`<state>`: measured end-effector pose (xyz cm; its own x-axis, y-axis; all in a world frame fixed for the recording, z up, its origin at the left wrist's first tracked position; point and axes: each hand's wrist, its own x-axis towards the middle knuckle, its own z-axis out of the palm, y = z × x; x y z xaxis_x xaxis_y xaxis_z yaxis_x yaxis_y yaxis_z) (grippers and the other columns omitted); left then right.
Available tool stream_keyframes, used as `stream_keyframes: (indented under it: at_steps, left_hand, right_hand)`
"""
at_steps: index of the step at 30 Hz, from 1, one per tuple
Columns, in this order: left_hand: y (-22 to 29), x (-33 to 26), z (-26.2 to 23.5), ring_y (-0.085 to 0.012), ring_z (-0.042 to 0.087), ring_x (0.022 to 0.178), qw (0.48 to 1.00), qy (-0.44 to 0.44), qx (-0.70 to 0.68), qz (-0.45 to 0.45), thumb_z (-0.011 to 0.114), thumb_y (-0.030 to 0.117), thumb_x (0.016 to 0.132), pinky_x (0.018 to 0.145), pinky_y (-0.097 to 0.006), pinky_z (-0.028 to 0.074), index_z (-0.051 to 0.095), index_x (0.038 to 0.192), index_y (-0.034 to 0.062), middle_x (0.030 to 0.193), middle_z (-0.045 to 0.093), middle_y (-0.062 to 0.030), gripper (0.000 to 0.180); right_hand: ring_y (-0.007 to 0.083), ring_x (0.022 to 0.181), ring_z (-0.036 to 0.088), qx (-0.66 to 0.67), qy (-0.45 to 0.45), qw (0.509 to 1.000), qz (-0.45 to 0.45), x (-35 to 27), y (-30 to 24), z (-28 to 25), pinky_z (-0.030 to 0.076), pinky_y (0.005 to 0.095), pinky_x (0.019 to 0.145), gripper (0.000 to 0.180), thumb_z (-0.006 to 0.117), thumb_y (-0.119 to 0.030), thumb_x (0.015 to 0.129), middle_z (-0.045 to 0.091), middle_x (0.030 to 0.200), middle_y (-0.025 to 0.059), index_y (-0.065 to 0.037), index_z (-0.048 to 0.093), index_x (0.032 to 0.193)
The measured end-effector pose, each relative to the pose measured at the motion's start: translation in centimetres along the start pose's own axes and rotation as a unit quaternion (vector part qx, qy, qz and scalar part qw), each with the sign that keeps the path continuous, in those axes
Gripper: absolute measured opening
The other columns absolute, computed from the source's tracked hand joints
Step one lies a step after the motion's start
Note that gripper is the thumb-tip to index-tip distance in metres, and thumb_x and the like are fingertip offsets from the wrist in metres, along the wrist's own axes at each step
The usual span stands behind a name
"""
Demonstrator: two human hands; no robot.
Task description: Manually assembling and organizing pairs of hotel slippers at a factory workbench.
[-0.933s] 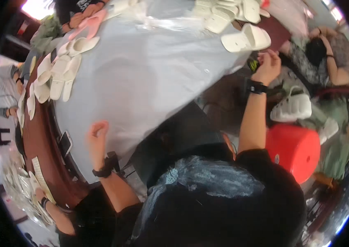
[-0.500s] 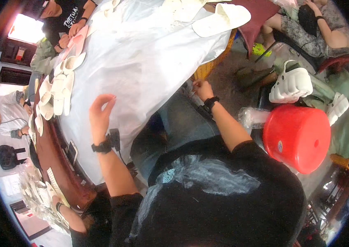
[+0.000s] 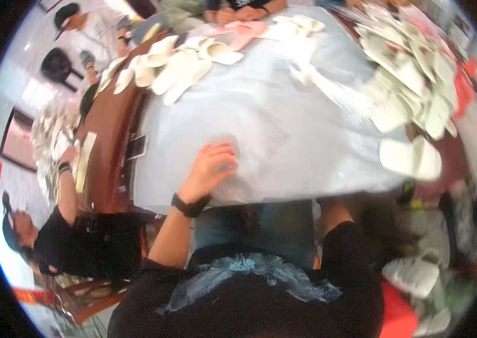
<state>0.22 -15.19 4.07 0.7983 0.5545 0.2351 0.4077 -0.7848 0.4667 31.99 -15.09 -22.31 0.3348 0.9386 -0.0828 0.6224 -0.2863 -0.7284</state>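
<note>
A pale plastic sheet (image 3: 283,124) covering the table is pressed flat near its front edge by the left hand (image 3: 211,166), fingers spread, apparently to smooth it, while the right hand is hidden under that edge, its state untellable.

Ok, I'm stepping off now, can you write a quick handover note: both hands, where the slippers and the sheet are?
Left hand: resting fingers-down on the pale plastic sheet at the table's near edge, nothing in its grip.
Right hand: below the table edge, not visible; only the forearm shows.
White slippers: a pair near the right edge, a big heap far right, a loose group far left.
Middle of the sheet bare. No slipper in hand yet.
</note>
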Motion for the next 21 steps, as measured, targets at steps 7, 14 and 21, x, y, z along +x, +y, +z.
stream_keyframes:
  at_steps: [7, 14, 21]
  left_hand:
    - [0.4, -4.5, -2.5, -0.0319, 0.056, 0.115, 0.988, 0.127, 0.056, -0.069, 0.070, -0.005, 0.073, 0.096, -0.041, 0.045, 0.065, 0.089, 0.0043, 0.105, 0.066, -0.0093, 0.019]
    - [0.5, -6.3, -4.0, -0.0322, 0.060, 0.105, 0.979, 0.137, 0.092, -0.120, 0.068, -0.006, 0.073, 0.090, -0.041, 0.048, 0.066, 0.090, 0.0026, 0.101, 0.066, -0.0117, 0.019]
    - [1.0, -6.4, -4.1, -0.0314, 0.061, 0.103, 0.977, 0.127, 0.116, -0.129, 0.069, -0.005, 0.073, 0.088, -0.039, 0.049, 0.066, 0.090, 0.0025, 0.101, 0.067, -0.0122, 0.019]
  right_hand:
    - [0.0362, 0.122, 0.052, -0.014, -0.040, 0.993, -0.107, 5.6, -1.9, 4.2, 0.043, 0.0480, 0.100, 0.057, 0.067, -0.028, 0.082, 0.056, 0.131, 0.0200, -0.007, 0.050, 0.133]
    - [0.0365, 0.122, 0.052, -0.019, -0.036, 0.986, -0.163, 6.6, -0.4, 7.8, 0.044, 0.0481, 0.098, 0.056, 0.066, -0.027, 0.083, 0.056, 0.131, 0.0192, -0.009, 0.050, 0.133]
    - [0.0368, 0.122, 0.052, -0.010, -0.017, 0.981, -0.191, 4.8, 0.3, 10.8, 0.045, 0.0483, 0.097, 0.055, 0.065, -0.027, 0.084, 0.056, 0.131, 0.0183, -0.010, 0.050, 0.134]
